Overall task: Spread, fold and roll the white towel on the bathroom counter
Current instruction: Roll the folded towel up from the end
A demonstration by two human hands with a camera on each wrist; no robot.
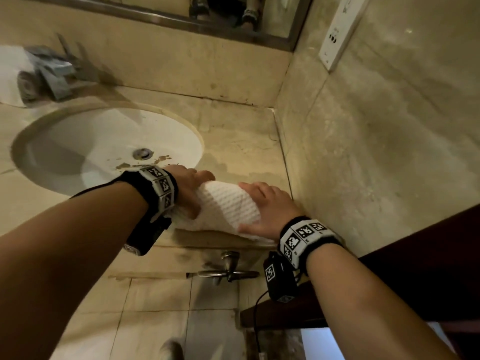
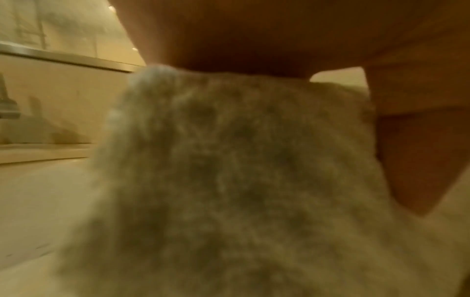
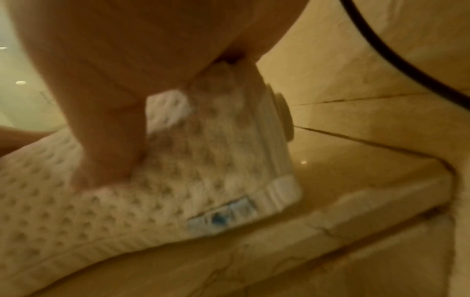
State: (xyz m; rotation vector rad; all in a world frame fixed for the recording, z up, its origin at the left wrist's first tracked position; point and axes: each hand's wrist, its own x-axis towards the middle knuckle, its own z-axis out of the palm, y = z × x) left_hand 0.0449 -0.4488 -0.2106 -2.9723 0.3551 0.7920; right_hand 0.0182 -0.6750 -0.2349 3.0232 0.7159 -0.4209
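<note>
The white waffle towel (image 1: 226, 206) lies partly rolled on the beige counter (image 1: 241, 152), to the right of the sink and close to the front edge. My left hand (image 1: 189, 188) grips the left end of the roll, its fingers curled over the far side. My right hand (image 1: 267, 203) wraps the right end, its thumb along the flat part nearest me. The left wrist view is filled with blurred towel (image 2: 229, 180) under the palm (image 2: 254, 36). In the right wrist view the thumb (image 3: 109, 140) presses the towel (image 3: 178, 191), which has a label with a blue mark (image 3: 221, 217).
A white sink (image 1: 78, 141) is set into the counter on the left, with a faucet (image 1: 49, 71) behind it. The side wall (image 1: 363, 152) stands just right of the towel and carries a socket plate (image 1: 337, 35). A metal tap (image 1: 228, 271) sticks out below the counter edge.
</note>
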